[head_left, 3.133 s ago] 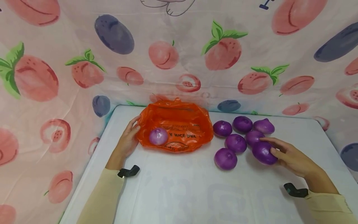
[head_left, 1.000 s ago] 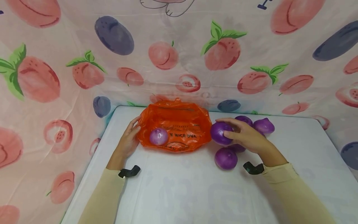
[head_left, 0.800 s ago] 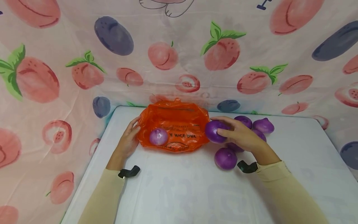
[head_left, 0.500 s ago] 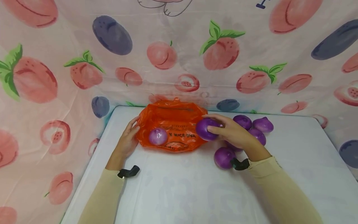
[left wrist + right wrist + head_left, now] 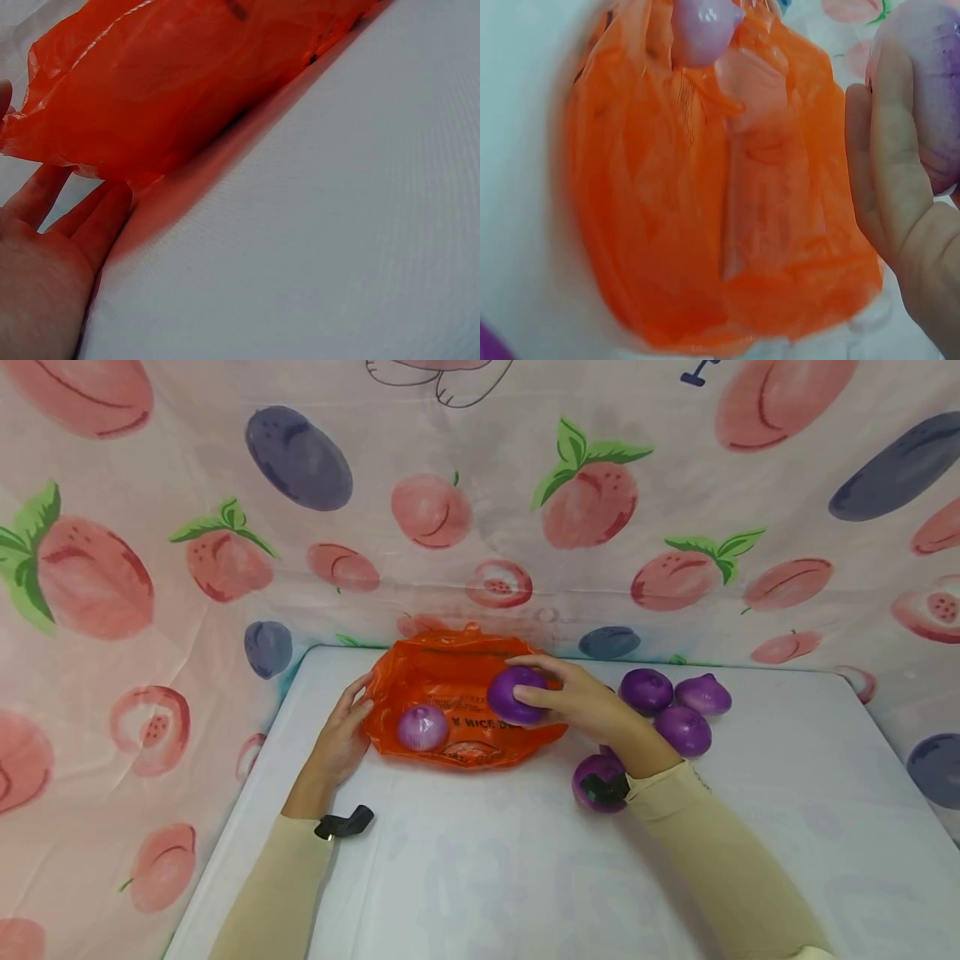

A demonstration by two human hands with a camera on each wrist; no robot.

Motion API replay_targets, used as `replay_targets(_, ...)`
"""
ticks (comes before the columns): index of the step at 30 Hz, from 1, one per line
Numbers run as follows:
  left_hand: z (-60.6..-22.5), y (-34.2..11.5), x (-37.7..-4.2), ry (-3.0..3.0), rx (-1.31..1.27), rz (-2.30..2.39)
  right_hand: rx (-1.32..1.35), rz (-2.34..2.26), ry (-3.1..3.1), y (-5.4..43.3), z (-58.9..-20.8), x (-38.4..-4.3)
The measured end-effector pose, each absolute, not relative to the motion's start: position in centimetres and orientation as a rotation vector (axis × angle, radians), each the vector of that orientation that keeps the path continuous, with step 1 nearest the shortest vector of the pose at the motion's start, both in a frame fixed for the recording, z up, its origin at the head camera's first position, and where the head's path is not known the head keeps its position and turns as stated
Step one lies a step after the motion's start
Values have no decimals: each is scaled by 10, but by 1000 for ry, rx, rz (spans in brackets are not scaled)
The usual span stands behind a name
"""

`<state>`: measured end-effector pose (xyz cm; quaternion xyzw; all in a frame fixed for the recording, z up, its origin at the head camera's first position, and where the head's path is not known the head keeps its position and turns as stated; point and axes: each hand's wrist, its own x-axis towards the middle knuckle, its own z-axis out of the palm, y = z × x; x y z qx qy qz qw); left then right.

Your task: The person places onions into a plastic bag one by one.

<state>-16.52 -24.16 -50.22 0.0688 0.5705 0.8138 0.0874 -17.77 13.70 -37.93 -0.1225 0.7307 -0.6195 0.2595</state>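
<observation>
My right hand (image 5: 566, 695) grips a purple onion (image 5: 517, 695) and holds it over the right part of an orange plastic bag (image 5: 480, 747). In the right wrist view the onion (image 5: 930, 90) sits against the fingers at the right edge. The bag lies with its mouth spread wide, and a paler purple onion (image 5: 422, 727) rests inside at the left. My left hand (image 5: 341, 739) touches the bag's left rim with fairly straight fingers. In the left wrist view the fingers (image 5: 101, 225) extend up to the bag's lower edge (image 5: 157, 142).
Right of the bag several more onions stand on the white table (image 5: 465, 860): one at the back (image 5: 646, 692), a pointed one (image 5: 703, 695), one (image 5: 683, 731) before them, and one (image 5: 598, 783) under the right wrist. A fruit-print cloth (image 5: 465, 568) hangs behind.
My right hand has carried the onion leftward from the group on the right to above the bag. The left hand and the bag have stayed in place.
</observation>
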Motion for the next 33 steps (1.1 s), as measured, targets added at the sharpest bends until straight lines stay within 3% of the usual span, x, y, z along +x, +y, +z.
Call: replay_targets(33,-503,-242,-165,1744,211,2390,-326,-1731,2026,46,-408,-194)
